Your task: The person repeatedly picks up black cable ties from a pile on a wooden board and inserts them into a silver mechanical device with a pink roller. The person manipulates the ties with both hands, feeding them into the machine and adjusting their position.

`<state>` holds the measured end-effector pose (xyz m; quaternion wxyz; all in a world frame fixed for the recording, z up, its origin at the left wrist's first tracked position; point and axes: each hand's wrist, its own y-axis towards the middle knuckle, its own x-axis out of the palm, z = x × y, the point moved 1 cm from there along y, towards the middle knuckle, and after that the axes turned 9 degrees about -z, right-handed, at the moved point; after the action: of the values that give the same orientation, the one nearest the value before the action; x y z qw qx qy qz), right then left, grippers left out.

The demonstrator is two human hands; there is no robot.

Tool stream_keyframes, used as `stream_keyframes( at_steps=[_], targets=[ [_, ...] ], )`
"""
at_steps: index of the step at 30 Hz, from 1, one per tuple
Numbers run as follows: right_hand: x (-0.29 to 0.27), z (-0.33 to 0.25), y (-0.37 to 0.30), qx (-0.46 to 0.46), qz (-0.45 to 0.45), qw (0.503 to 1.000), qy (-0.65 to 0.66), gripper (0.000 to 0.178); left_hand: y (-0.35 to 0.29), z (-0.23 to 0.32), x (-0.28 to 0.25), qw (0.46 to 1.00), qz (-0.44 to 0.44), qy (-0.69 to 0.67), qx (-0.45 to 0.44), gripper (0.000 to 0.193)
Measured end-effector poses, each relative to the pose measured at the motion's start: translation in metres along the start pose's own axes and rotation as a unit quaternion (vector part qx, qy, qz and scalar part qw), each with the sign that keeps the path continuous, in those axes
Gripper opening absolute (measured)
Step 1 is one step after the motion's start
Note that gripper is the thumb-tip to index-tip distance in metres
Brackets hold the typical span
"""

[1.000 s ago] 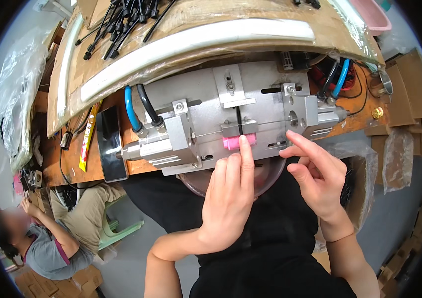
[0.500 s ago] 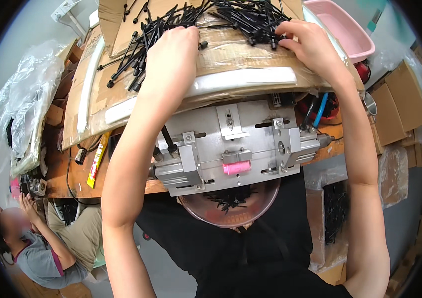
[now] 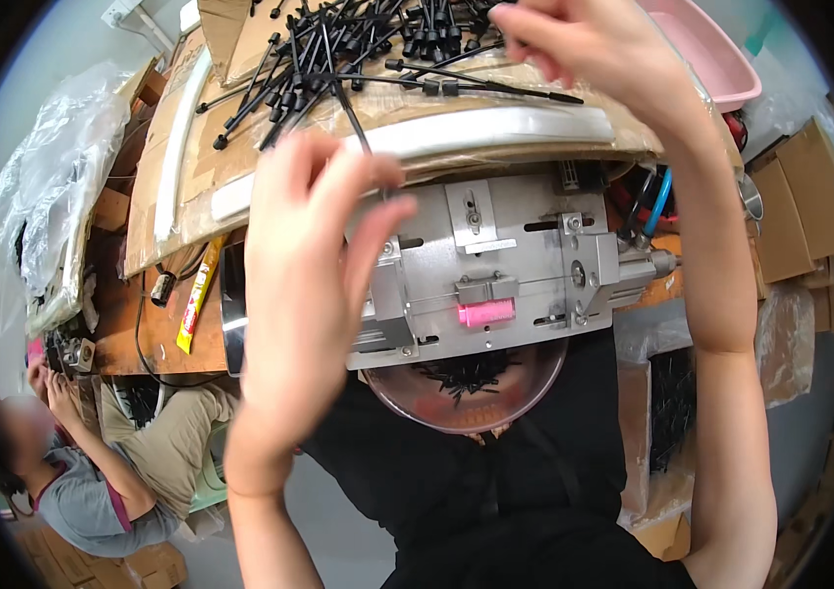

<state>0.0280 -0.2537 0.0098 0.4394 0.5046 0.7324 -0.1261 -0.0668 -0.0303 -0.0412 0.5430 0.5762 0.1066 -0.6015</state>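
Several black plastic rods with thick collared ends lie in a pile [image 3: 338,59] on the cardboard. My left hand [image 3: 304,265], blurred, is in front of the machine's left end. Its fingers are closed on a black rod [image 3: 350,113], which slants up toward the pile over the white strip. Loosely curled, the fingers of my right hand [image 3: 593,49] are apart beside the pile's right side, with nothing visible in them. Below is a grey metal fixture machine [image 3: 495,260] with clamping blocks; a pink cylinder [image 3: 487,313] lies at its middle. My left hand hides part of its left block.
A bowl [image 3: 466,424] of short black pieces sits under the machine's front edge. White padding [image 3: 495,131] lines the cardboard. A yellow packet [image 3: 199,297] is on the wooden bench, a pink tub [image 3: 706,49] at far right. Another person [image 3: 93,491] sits at left.
My left hand has come back from the pile toward the machine, drawing a black rod. My right hand has lifted slightly up and left. Some rods in the pile have shifted.
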Motion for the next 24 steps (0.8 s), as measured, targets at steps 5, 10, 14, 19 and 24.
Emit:
stream_keyframes(
  at_steps=[5, 10, 14, 19, 24],
  targets=[
    [-0.013, -0.002, -0.05, 0.058, 0.124, 0.961, 0.241, 0.031, -0.102, 0.056, 0.04, 1.0, -0.014, -0.018, -0.021, 0.049],
    [-0.019, 0.025, -0.098, -0.021, 0.131, 0.949, 0.286, 0.028, -0.117, 0.075, 0.084, 0.99, -0.126, 0.031, -0.054, 0.061],
    [-0.026, 0.041, -0.133, -0.05, 0.116, 0.956, 0.264, 0.033, -0.112, 0.073, 0.094, 0.988, -0.145, 0.038, -0.039, 0.066],
    [0.016, 0.0, -0.156, -0.008, 0.238, 0.959, 0.156, 0.022, -0.102, 0.073, 0.091, 0.986, -0.164, -0.02, -0.035, 0.07],
    [0.106, -0.014, -0.192, -0.046, 0.138, 0.987, 0.064, 0.047, -0.075, 0.053, 0.06, 0.989, -0.143, -0.005, -0.025, 0.062]
  ],
)
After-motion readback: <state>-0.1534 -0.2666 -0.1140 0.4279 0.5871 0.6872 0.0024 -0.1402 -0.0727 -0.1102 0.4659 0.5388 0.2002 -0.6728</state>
